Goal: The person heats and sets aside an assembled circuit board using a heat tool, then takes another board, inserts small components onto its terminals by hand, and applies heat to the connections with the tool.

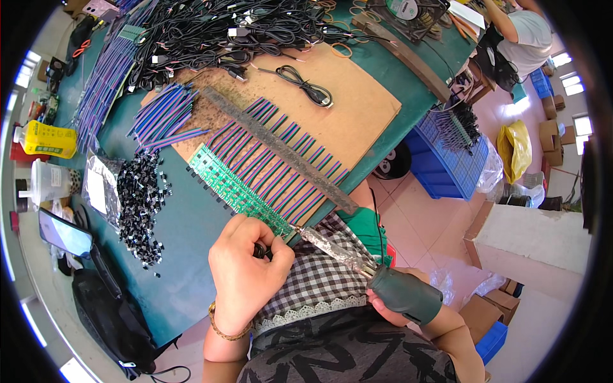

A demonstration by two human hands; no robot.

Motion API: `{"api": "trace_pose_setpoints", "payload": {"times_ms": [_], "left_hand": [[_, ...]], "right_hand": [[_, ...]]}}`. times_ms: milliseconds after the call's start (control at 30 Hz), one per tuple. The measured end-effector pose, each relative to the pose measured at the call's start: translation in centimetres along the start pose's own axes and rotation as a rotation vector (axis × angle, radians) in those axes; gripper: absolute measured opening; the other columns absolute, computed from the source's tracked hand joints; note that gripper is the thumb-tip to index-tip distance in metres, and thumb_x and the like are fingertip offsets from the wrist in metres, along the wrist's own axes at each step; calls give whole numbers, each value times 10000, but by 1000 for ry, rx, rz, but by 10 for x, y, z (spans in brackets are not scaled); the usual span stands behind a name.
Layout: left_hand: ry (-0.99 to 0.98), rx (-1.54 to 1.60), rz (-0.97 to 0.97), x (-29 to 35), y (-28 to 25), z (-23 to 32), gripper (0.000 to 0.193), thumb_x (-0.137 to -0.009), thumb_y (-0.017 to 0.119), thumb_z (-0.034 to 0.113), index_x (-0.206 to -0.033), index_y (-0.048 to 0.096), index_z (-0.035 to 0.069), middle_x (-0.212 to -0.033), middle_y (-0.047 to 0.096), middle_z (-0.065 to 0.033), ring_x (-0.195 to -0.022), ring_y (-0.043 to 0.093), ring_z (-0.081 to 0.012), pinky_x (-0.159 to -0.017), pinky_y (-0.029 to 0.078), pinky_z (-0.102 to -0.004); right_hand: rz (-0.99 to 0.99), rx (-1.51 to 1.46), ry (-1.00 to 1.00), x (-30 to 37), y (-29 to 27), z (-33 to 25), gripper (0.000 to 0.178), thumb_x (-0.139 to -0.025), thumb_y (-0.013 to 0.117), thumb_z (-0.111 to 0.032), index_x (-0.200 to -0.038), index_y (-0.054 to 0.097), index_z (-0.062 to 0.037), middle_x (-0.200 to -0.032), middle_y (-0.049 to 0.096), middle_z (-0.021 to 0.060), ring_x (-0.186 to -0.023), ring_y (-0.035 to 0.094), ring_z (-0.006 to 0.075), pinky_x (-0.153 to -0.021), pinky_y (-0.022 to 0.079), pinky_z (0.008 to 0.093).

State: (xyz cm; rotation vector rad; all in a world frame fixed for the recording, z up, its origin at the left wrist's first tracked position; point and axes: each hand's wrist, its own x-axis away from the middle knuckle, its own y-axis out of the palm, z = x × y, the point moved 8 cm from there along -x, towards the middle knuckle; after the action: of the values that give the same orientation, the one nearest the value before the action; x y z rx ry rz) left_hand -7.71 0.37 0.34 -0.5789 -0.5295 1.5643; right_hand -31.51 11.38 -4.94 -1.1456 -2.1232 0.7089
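Note:
My right hand [387, 311] is wrapped round the dark green handle of a soldering iron [338, 254]. Its tip meets the near right end of a long green circuit board strip [239, 188]. Beside that same end my left hand [250, 268] is closed in a pinch on what looks like a black cable [260, 250], mostly hidden by the fingers. Many short multicoloured ribbon wires [274, 163] extend from the board in a row. A dark metal bar [278, 143] lies across them on brown cardboard [364, 96].
Black cables [211, 38] are heaped at the back, with one coiled cable [306, 86] apart. Loose ribbon wires [165, 115] and small black connectors [140, 217] lie left. A phone [66, 233] stands at the left edge. A blue crate [447, 159] and another person [523, 38] are to the right.

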Motion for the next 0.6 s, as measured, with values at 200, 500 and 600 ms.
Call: {"api": "trace_pose_setpoints", "payload": {"times_ms": [200, 500, 600], "left_hand": [[16, -7, -4, 0, 1, 5, 143, -659, 632, -87, -666, 510, -14, -641, 483, -63, -527, 437, -133, -489, 355, -275], [276, -346, -135, 0, -18, 36, 171, -728, 743, 56, -797, 589, 28, -801, 564, -140, -725, 576, -341, -620, 475, -424], [404, -310, -93, -47, -24, 61, 124, -805, 677, 19, -905, 609, -6, -835, 546, -160, -783, 584, -359, -678, 486, -454]], "right_hand": [[131, -50, -52, 12, 4, 11, 375, -660, 823, -270, -997, 705, -157, -854, 699, 18, -709, 682, 255, -581, 525, 371], [168, -344, -68, -14, -20, -8, 179, -774, 715, -139, -947, 694, -95, -843, 697, 45, -718, 681, 260, -627, 545, 376], [253, -607, 10, -3, -15, 8, 157, -832, 660, -94, -984, 658, -56, -851, 667, 85, -723, 684, 224, -636, 551, 348]]}}
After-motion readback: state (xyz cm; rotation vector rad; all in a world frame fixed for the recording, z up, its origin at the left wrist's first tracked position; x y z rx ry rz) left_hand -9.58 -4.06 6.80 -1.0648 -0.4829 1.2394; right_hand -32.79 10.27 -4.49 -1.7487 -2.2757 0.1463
